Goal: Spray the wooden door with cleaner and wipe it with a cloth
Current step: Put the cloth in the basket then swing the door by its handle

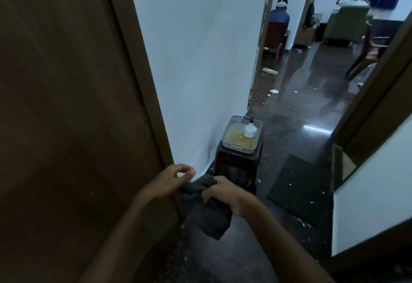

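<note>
Door point(66, 104) of dark brown wood fills the whole side of the view and is the landmark for all the rest; its frame edge runs down to the hands. Beyond the door, along the white wall point(200, 59), a dark stool point(236, 166) stands on the floor, probably put there to keep the cleaning things within reach. On the stool rests a grey basket point(231, 146), and inside it a white spray bottle point(249, 129) stands upright, so the cleaner is not in hand at this moment. Just beside the lower edge of the door, the dark cloth point(209, 215) hangs down, bunched at the top. The right hand point(223, 193) is closed around this bunched part. The left hand point(174, 180), touching the door frame, pinches thumb to forefinger in a ring; whether it also grips the cloth I cannot tell. I judge the person is arranging the cloth into a pad before wiping.
</note>
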